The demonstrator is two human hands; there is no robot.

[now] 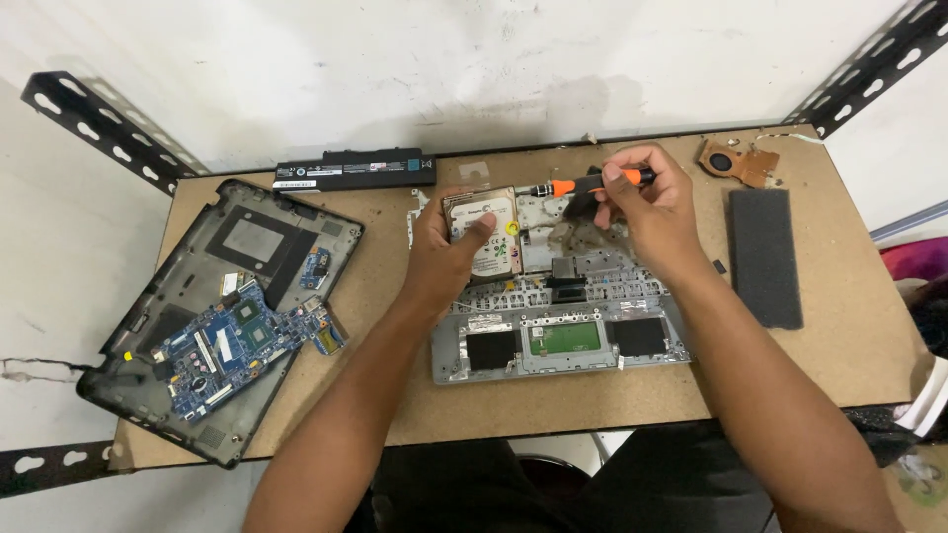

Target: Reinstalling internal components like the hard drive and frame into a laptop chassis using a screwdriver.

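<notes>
Silver laptop palmrest frame (559, 341) lies mid-table. Left hand (444, 247) grips the hard drive (491, 235) above its top left, thumb pressed on the label. Right hand (647, 202) pinches an orange-black screwdriver (592, 183), tip seemingly at the drive's edge. Blue motherboard (237, 345) sits in black casing (148, 296) left.

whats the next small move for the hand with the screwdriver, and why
Probably bring the tip down onto a screw at the edge of the hard drive. The right hand holds the orange and black screwdriver level, its tip just beside the drive, while the left hand steadies the drive with its thumb, over the open laptop frame. No screw is clear from here.
</notes>
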